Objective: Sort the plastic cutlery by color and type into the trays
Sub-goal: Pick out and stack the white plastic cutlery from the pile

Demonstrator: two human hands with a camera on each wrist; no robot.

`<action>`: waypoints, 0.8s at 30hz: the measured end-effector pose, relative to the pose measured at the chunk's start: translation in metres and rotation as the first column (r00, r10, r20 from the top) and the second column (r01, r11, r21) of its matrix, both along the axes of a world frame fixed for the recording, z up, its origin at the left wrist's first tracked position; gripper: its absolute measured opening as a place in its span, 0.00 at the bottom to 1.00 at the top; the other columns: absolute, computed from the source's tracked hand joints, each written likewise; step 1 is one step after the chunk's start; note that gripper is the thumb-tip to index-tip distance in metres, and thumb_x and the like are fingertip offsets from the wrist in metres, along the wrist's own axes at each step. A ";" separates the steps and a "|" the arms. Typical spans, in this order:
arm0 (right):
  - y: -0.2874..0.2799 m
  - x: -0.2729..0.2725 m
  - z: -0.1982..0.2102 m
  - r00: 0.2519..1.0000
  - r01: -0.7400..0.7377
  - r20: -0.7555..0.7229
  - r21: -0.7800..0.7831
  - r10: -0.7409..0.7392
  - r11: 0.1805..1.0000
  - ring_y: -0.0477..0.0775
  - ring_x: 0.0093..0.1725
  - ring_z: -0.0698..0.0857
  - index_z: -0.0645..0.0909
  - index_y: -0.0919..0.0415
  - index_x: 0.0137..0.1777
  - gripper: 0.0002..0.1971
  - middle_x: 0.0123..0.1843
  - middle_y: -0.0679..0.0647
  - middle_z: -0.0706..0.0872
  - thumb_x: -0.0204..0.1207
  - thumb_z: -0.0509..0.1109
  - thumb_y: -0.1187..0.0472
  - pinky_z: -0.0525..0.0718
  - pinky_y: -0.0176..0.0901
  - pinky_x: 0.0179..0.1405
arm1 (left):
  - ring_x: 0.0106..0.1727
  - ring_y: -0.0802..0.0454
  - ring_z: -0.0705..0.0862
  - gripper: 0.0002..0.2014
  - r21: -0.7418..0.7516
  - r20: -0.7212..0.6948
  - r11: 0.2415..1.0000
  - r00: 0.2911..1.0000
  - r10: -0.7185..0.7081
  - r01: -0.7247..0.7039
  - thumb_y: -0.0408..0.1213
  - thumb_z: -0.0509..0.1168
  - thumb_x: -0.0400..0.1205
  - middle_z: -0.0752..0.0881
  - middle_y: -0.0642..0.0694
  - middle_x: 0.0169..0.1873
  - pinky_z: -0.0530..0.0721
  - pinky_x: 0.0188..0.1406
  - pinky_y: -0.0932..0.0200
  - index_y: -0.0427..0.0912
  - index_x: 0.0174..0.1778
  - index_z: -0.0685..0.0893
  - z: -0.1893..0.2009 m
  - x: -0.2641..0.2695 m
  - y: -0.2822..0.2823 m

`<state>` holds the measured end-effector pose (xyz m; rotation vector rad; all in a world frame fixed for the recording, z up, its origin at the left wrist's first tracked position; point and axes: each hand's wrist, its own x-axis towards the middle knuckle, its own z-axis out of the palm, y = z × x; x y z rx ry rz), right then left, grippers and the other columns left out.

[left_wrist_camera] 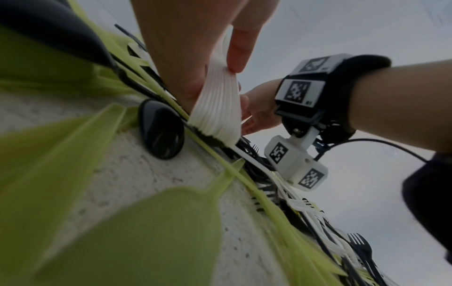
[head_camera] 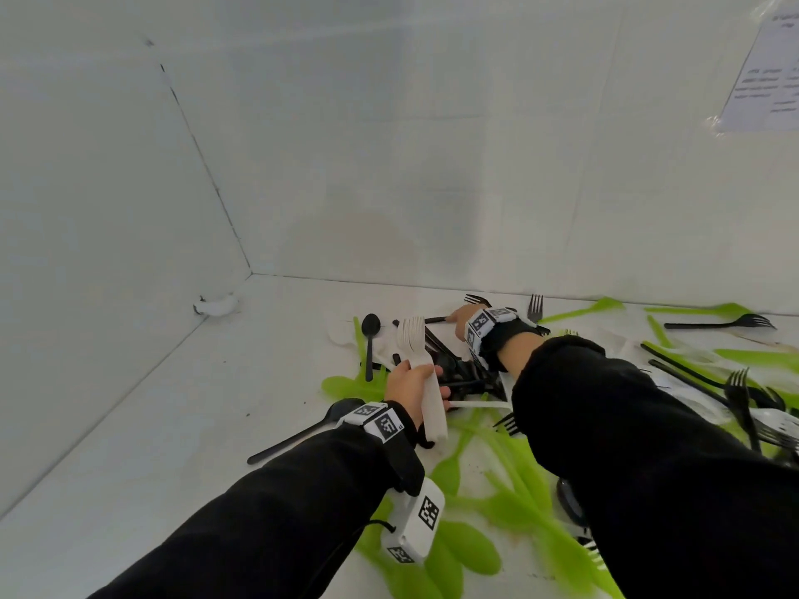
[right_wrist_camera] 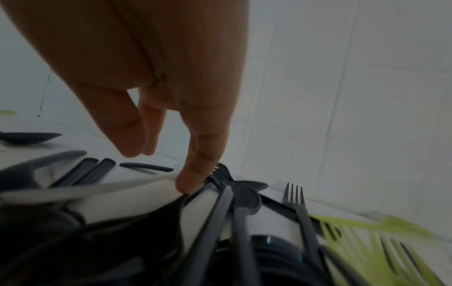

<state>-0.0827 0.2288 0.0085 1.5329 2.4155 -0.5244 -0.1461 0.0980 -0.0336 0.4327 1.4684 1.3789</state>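
Observation:
My left hand (head_camera: 408, 389) grips a thick stack of white plastic forks (head_camera: 417, 339) by the handles, tines pointing up and away. In the left wrist view the fingers (left_wrist_camera: 238, 38) curl round the stack of handles (left_wrist_camera: 217, 108). My right hand (head_camera: 462, 315) reaches to the back of the pile near the wall. Its fingers (right_wrist_camera: 195, 154) point straight down, and one fingertip touches a black fork (right_wrist_camera: 220, 174) lying on other black cutlery (right_wrist_camera: 215, 222). Nothing is held in the right hand.
Green cutlery (head_camera: 497, 503), black forks (head_camera: 735, 324), black spoons (head_camera: 371, 326) and white pieces (head_camera: 774, 419) lie mixed over the white surface, centre to right. White walls close in the back and left. A paper sheet (head_camera: 765, 71) hangs on the right wall.

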 end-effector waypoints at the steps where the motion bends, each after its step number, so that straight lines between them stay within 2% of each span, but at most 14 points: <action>1: 0.001 -0.002 -0.002 0.999 -0.001 0.042 0.007 0.000 1.000 0.60 0.69 0.79 0.76 0.64 0.70 0.19 0.71 0.60 0.79 0.80 0.61 0.65 0.77 0.52 0.70 | 0.27 0.47 0.75 0.09 -0.005 0.004 1.000 1.000 0.005 -0.005 0.26 0.55 0.84 0.76 0.41 0.34 0.78 0.24 0.58 0.37 0.38 0.73 0.000 -0.001 0.001; 3: 0.000 -0.004 -0.003 0.996 -0.032 0.087 0.027 0.030 0.999 0.62 0.66 0.81 0.80 0.67 0.64 0.15 0.66 0.60 0.82 0.79 0.64 0.65 0.80 0.56 0.66 | 0.26 0.47 0.75 0.08 -0.010 0.007 1.000 1.000 0.009 -0.009 0.26 0.54 0.84 0.76 0.40 0.34 0.77 0.23 0.59 0.37 0.39 0.73 -0.001 -0.003 0.001; 6: 0.000 -0.008 -0.002 0.993 -0.051 0.110 0.148 0.035 0.988 0.60 0.69 0.79 0.78 0.67 0.65 0.15 0.67 0.59 0.81 0.79 0.64 0.65 0.78 0.53 0.66 | 0.26 0.47 0.74 0.08 -0.007 0.012 1.000 1.000 0.014 -0.014 0.26 0.54 0.84 0.76 0.41 0.35 0.76 0.21 0.60 0.38 0.39 0.73 -0.001 -0.007 0.000; 8: 0.003 -0.010 -0.005 0.999 -0.020 0.040 0.210 0.011 0.977 0.61 0.70 0.78 0.76 0.68 0.66 0.15 0.69 0.61 0.79 0.81 0.59 0.66 0.76 0.50 0.67 | 0.26 0.47 0.74 0.09 -0.007 0.022 1.000 0.999 0.026 -0.026 0.25 0.54 0.83 0.76 0.40 0.35 0.76 0.21 0.61 0.37 0.39 0.73 -0.001 -0.007 0.000; 10: 0.005 -0.013 -0.007 0.998 0.055 -0.028 0.203 -0.050 0.978 0.64 0.70 0.77 0.72 0.71 0.68 0.16 0.70 0.65 0.77 0.82 0.57 0.67 0.78 0.51 0.68 | 0.25 0.47 0.73 0.08 -0.015 0.032 0.999 0.999 0.039 -0.038 0.25 0.54 0.83 0.75 0.39 0.34 0.75 0.20 0.62 0.36 0.38 0.73 -0.002 -0.008 -0.001; 12: 0.011 -0.017 -0.006 0.974 0.164 -0.179 0.128 -0.140 0.978 0.67 0.70 0.76 0.69 0.72 0.70 0.18 0.70 0.68 0.75 0.82 0.58 0.68 0.76 0.54 0.65 | 0.25 0.47 0.74 0.08 -0.018 0.043 0.999 0.998 0.048 -0.047 0.26 0.55 0.83 0.75 0.39 0.34 0.76 0.20 0.62 0.35 0.39 0.73 -0.002 -0.008 -0.002; 14: 0.013 -0.025 0.001 0.945 0.198 -0.278 0.075 -0.170 0.977 0.67 0.69 0.76 0.69 0.71 0.70 0.18 0.69 0.68 0.76 0.81 0.58 0.66 0.76 0.51 0.63 | 0.25 0.47 0.74 0.06 -0.021 0.052 0.998 0.997 0.056 -0.055 0.26 0.55 0.83 0.75 0.39 0.34 0.77 0.20 0.61 0.35 0.41 0.74 -0.001 -0.009 -0.005; 16: 0.009 -0.036 0.008 0.935 0.144 -0.332 0.037 -0.124 0.989 0.65 0.63 0.80 0.75 0.70 0.60 0.12 0.61 0.63 0.81 0.81 0.58 0.65 0.78 0.43 0.52 | 0.25 0.47 0.75 0.04 -0.014 0.062 0.998 0.996 0.064 -0.063 0.27 0.55 0.83 0.76 0.39 0.34 0.78 0.20 0.61 0.34 0.44 0.74 0.000 -0.011 -0.008; 17: 0.004 -0.043 0.010 0.933 0.099 -0.350 0.031 -0.082 0.995 0.63 0.57 0.80 0.78 0.67 0.49 0.08 0.50 0.60 0.83 0.80 0.59 0.64 0.76 0.38 0.43 | 0.25 0.47 0.74 0.04 -0.010 0.068 0.997 0.995 0.071 -0.071 0.27 0.55 0.83 0.76 0.39 0.34 0.78 0.21 0.60 0.34 0.43 0.74 0.001 -0.011 -0.010; 18: -0.002 -0.051 0.010 0.938 0.053 -0.344 0.029 -0.040 0.998 0.62 0.51 0.79 0.76 0.64 0.38 0.10 0.40 0.56 0.80 0.80 0.59 0.63 0.73 0.36 0.36 | 0.24 0.47 0.74 0.05 -0.010 0.073 0.997 0.994 0.080 -0.079 0.26 0.55 0.83 0.76 0.40 0.33 0.77 0.21 0.60 0.35 0.42 0.73 0.001 -0.013 -0.012; 19: -0.009 -0.059 0.008 0.942 -0.005 -0.336 0.029 0.015 1.000 0.60 0.48 0.78 0.73 0.64 0.33 0.14 0.35 0.55 0.77 0.81 0.59 0.62 0.72 0.37 0.33 | 0.23 0.47 0.73 0.06 -0.012 0.081 0.996 0.993 0.089 -0.088 0.26 0.55 0.83 0.75 0.40 0.32 0.75 0.22 0.60 0.35 0.41 0.73 0.001 -0.014 -0.015; 21: -0.021 -0.073 0.003 0.958 -0.090 -0.274 -0.001 0.086 0.996 0.63 0.53 0.81 0.80 0.68 0.41 0.14 0.42 0.60 0.81 0.82 0.59 0.59 0.74 0.41 0.38 | 0.19 0.48 0.73 0.05 -0.026 0.099 0.993 0.988 0.115 -0.113 0.26 0.54 0.82 0.73 0.40 0.28 0.73 0.20 0.63 0.34 0.41 0.72 0.001 -0.020 -0.021; 23: -0.025 -0.085 -0.007 0.962 -0.114 -0.257 -0.054 0.096 0.992 0.64 0.58 0.81 0.82 0.68 0.49 0.13 0.53 0.65 0.82 0.82 0.61 0.58 0.75 0.43 0.44 | 0.15 0.50 0.73 0.03 -0.044 0.100 0.988 0.984 0.149 -0.146 0.27 0.54 0.81 0.73 0.40 0.25 0.72 0.16 0.65 0.34 0.43 0.72 -0.001 -0.027 -0.026; 24: -0.028 -0.089 -0.011 0.966 -0.110 -0.242 -0.072 0.090 0.991 0.64 0.61 0.81 0.81 0.67 0.51 0.12 0.59 0.66 0.82 0.82 0.61 0.59 0.76 0.45 0.50 | 0.15 0.50 0.73 0.02 -0.047 0.093 0.985 0.981 0.168 -0.164 0.27 0.54 0.81 0.73 0.40 0.25 0.72 0.16 0.66 0.34 0.45 0.72 -0.001 -0.031 -0.028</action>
